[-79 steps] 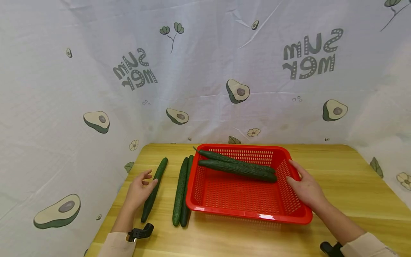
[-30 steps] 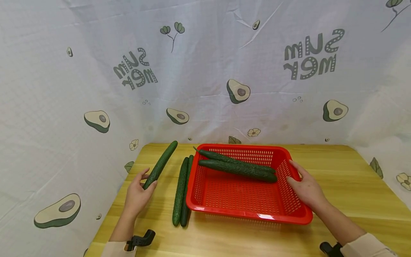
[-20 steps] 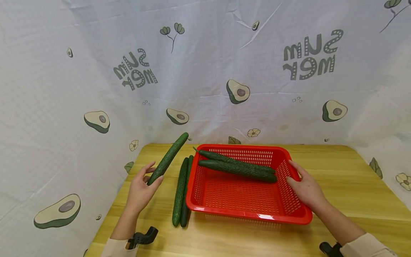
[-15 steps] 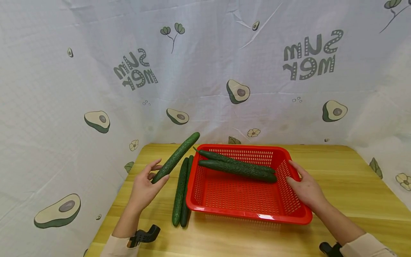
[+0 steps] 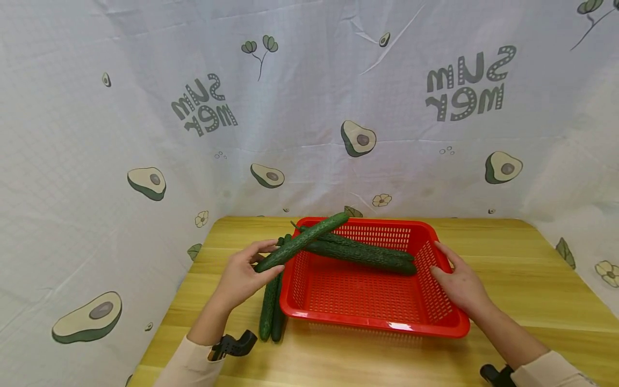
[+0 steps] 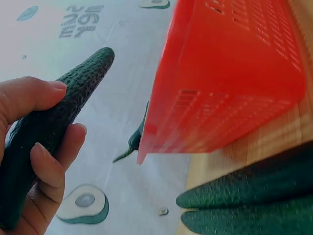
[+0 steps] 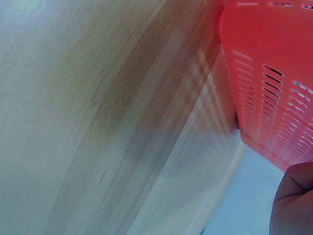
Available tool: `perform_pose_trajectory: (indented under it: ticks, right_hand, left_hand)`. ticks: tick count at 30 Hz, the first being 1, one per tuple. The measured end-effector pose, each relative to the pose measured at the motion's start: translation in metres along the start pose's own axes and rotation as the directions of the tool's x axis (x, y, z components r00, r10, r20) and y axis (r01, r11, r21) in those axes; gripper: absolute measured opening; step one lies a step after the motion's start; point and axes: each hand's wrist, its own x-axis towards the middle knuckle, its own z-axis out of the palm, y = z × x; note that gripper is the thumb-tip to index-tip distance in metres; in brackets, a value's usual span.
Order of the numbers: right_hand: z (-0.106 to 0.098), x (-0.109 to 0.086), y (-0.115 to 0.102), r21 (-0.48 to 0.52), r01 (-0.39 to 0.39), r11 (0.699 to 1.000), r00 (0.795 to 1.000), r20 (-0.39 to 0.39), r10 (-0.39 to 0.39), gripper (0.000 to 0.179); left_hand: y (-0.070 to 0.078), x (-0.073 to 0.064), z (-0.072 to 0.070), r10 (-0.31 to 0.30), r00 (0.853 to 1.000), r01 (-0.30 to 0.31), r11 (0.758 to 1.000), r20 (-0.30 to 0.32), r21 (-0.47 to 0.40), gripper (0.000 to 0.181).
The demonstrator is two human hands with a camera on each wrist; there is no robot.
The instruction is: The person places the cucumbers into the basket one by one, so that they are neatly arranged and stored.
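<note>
My left hand grips one end of a dark green cucumber, thumb on one side and fingers on the other. The cucumber slants up and right, its far end above the left part of a red plastic basket. In the left wrist view the held cucumber is raised beside the basket wall. My right hand holds the basket's right rim, thumb inside. Two cucumbers lie in the basket toward its back. Another pair of cucumbers lies on the table left of it, partly behind my left hand.
The wooden table extends on both sides of the basket. A white cloth printed with avocados hangs behind the table and on both sides. Each wrist wears a black camera mount.
My left hand took hold of the cucumber at the far left, lifted it and carried it right, tilting it over the basket's left rim. My right hand and the basket stayed put.
</note>
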Motion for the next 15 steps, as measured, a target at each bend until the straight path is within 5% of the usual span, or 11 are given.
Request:
perform_pose_trajectory:
  ticks: [7, 15]
  right_hand:
    - [0.000, 0.002, 0.002, 0.000, -0.002, 1.000, 1.000, -0.005, 0.002, 0.071]
    - [0.000, 0.001, 0.002, 0.032, 0.000, 0.999, 1.000, -0.001, 0.000, 0.071]
  left_hand:
    - [0.010, 0.015, 0.015, -0.017, 0.991, 0.016, 1.000, 0.133, 0.010, 0.040]
    - [0.020, 0.032, 0.037, 0.035, 0.954, -0.072, 0.991, 0.299, 0.114, 0.037]
